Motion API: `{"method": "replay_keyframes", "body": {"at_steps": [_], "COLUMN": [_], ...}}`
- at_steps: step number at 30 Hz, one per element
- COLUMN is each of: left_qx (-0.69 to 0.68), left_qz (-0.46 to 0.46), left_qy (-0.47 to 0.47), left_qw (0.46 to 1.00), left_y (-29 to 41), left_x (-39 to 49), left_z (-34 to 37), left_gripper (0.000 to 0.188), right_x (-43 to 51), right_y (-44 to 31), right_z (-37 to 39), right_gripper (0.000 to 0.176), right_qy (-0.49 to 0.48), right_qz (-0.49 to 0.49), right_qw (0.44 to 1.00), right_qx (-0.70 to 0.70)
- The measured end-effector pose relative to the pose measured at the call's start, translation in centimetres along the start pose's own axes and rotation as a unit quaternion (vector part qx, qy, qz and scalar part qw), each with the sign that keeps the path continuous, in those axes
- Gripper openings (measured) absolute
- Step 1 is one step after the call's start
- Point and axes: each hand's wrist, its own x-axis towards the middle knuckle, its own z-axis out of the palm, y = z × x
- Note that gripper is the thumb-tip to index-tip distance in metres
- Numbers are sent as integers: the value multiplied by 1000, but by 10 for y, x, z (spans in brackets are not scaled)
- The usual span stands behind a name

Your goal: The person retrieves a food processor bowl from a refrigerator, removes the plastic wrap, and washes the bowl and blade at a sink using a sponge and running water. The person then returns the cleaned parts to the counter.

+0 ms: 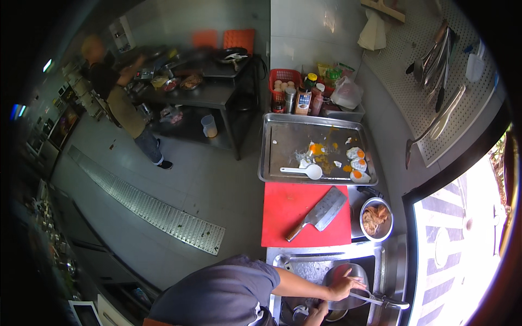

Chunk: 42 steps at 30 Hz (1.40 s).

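A round stainless steel bowl is tilted in the sink, below the faucet. My left hand lies against the bowl's outer side with its fingers spread, close to the faucet's spout. Lower down, my right hand is at the bowl's near edge and appears to grip it; its fingers are partly hidden. Beneath the hands, other dishes lie in the basin. Beyond the sink, a cleaver with a wooden handle rests on a red cutting board.
A metal bowl of brownish food stands beside the board. A large tray holds fried eggs and a white spoon. Behind it are bottles and a red egg basket. Utensils hang on a pegboard. A co-worker stands at another table.
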Motion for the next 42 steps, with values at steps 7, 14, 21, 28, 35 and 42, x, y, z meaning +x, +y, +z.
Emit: {"method": "replay_keyframes", "body": {"at_steps": [7, 14, 21, 28, 35, 42], "left_qx": [15, 138, -9, -118, -18, 136], "left_qz": [-79, -11, -212, -374, -368, -368], "left_qy": [-91, -166, 94, -4, 11, -191], "left_qw": [993, 976, 973, 920, 930, 900], "left_y": [-19, -24, -62, -110, -124, -71], "left_x": [29, 27, -19, -43, -58, -51], "left_z": [11, 18, 11, 66, 73, 2], "left_gripper": [41, 63, 53, 61, 75, 76], "right_x": [9, -9, -32, -51, -63, -41], "right_y": [-114, -50, -58, -80, -59, -125], "right_z": [-23, -38, -22, -8, -3, -25], "right_gripper": [42, 34, 36, 29, 43, 33], "right_qy": [31, 116, 146, 96, 202, 122], "right_qz": [-269, -218, -69, 11, 21, -271], "right_qw": [864, 927, 954, 995, 951, 878], "right_qx": [-424, -283, -251, 2, -235, -374]}}
